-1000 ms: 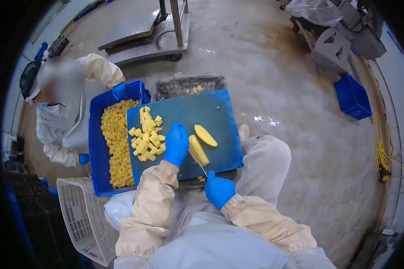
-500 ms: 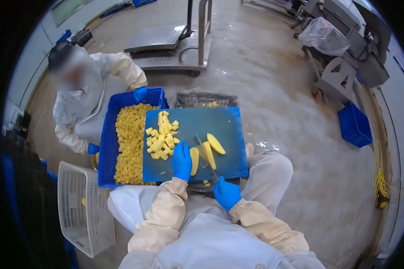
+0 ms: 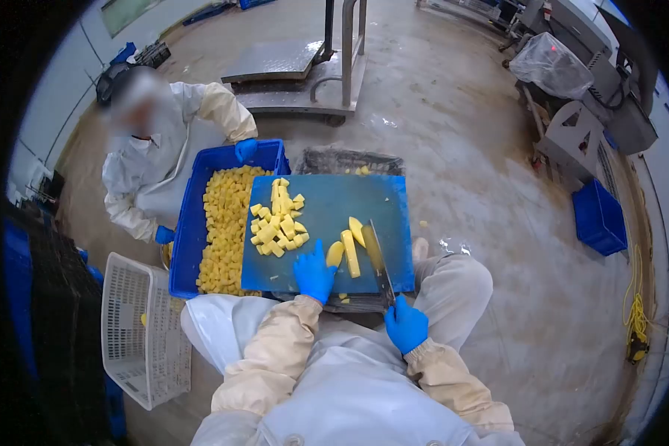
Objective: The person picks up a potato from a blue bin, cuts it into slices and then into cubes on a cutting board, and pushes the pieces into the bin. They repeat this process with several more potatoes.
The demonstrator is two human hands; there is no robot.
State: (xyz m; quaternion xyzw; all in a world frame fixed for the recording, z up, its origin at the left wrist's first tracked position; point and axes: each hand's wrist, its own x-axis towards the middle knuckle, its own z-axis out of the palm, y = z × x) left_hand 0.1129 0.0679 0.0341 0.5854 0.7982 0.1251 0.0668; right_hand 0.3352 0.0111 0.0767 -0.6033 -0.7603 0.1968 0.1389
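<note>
My left hand (image 3: 314, 273), in a blue glove, rests at the front of the blue cutting board (image 3: 320, 204), fingers spread, beside a yellow slice (image 3: 335, 255). My right hand (image 3: 406, 325), also gloved, is wrapped round the handle of a knife (image 3: 377, 256). The blade lies over the board's right part, just right of a long yellow strip (image 3: 350, 254) and touching or close to another yellow piece (image 3: 357, 231). Several yellow cubes (image 3: 275, 227) are heaped on the board's left part.
A blue crate (image 3: 182, 260) of yellow cubes stands left of the board, with a person (image 3: 145, 163) beyond it. A white basket (image 3: 160, 334) is at the lower left. A dark crate (image 3: 342, 160) sits behind the board, a metal platform cart (image 3: 297, 97) farther back.
The knife has moved right, off the slices, with my right hand. My left hand has shifted slightly right and its fingers have spread. The slices now lie closer together.
</note>
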